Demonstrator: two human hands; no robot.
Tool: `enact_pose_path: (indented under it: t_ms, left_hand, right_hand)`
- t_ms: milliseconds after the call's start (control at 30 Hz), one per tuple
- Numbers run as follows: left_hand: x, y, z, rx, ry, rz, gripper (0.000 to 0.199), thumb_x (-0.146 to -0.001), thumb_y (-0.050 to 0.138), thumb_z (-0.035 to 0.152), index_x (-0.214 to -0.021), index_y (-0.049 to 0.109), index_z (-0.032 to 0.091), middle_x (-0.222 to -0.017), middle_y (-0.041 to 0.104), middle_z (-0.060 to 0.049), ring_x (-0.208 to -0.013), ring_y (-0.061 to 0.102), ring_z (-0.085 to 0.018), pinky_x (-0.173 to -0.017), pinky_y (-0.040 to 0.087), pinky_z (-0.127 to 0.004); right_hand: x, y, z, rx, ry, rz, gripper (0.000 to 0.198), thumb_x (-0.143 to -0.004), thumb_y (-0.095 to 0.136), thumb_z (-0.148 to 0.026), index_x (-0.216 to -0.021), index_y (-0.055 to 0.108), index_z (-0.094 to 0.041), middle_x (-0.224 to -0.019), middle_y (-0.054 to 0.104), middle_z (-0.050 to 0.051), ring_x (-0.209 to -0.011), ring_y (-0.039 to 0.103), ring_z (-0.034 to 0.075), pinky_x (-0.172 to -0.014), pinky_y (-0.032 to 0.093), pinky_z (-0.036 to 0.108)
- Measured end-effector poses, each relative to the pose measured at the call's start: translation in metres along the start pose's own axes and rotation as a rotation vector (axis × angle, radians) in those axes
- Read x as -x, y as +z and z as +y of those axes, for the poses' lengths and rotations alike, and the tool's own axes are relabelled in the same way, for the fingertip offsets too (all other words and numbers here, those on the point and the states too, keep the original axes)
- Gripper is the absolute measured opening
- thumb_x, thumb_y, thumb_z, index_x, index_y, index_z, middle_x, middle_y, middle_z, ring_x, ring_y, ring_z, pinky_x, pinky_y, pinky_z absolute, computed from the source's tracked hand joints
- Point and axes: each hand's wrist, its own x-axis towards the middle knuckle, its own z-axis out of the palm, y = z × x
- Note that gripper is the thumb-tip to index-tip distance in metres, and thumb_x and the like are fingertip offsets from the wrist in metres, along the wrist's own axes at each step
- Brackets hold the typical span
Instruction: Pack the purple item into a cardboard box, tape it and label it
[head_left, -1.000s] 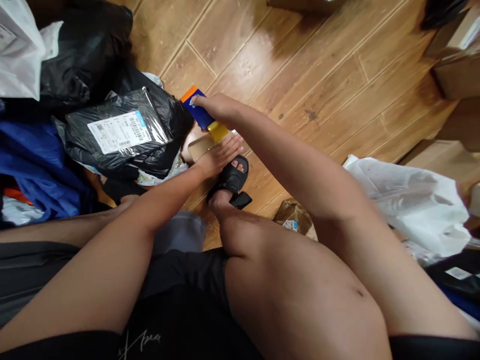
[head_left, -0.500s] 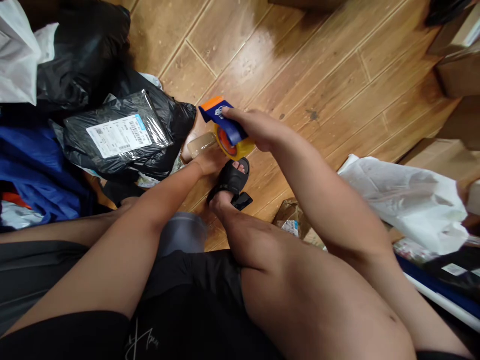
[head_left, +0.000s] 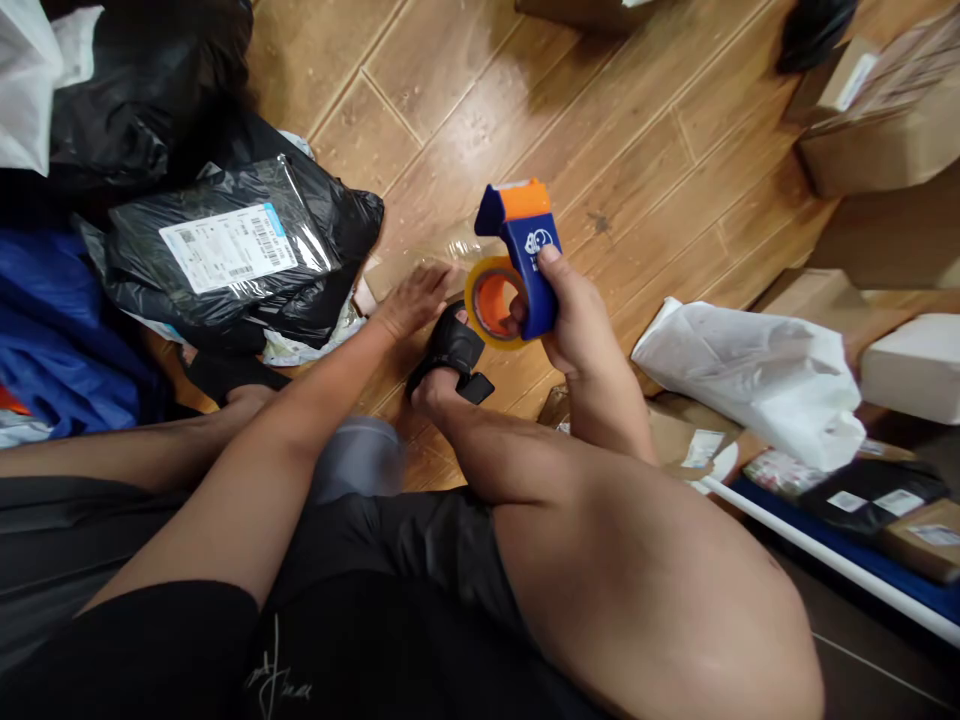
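My right hand [head_left: 581, 310] grips a blue and orange tape dispenser [head_left: 536, 285] loaded with a yellowish roll of packing tape. The thumb lies on the printed blue side, and a finger shows through the roll's core. To its left, my left hand [head_left: 416, 300] lies palm down with its fingers stretched out on a small cardboard box [head_left: 386, 272] on the floor. Shiny clear tape runs along the top of that box, toward the dispenser. Part of the box is hidden under the hand.
A black plastic parcel [head_left: 315, 210] with a white label lies left of the box. My sandalled foot [head_left: 454, 345] is close below my hands. On the right are a white plastic bag [head_left: 750, 370] and several cartons [head_left: 877, 150]. Wooden floor [head_left: 585, 130] stretches beyond.
My right hand has moved right with the tape dispenser, away from my left hand, and turned it more upright. My left hand now lies flatter on the box. The view has shifted slightly right.
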Motion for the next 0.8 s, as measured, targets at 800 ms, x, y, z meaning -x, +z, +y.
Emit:
enact_pose_path:
  t_ms: [800]
  left_hand:
    - [0.000,0.007,0.044,-0.046,-0.346,0.112,0.052,-0.103,0.037,0.011,-0.149,0.059,0.006,-0.148,0.061,-0.026,-0.149,0.049,-0.038,-0.127,0.042,-0.055]
  right_hand:
    - [0.013,-0.006,0.082,-0.113,-0.030,-0.190,0.069,-0.079,0.068,-0.090,-0.088,0.070,-0.022,-0.081,0.072,0.003,-0.079,0.069,0.024,-0.069,0.058,0.032]
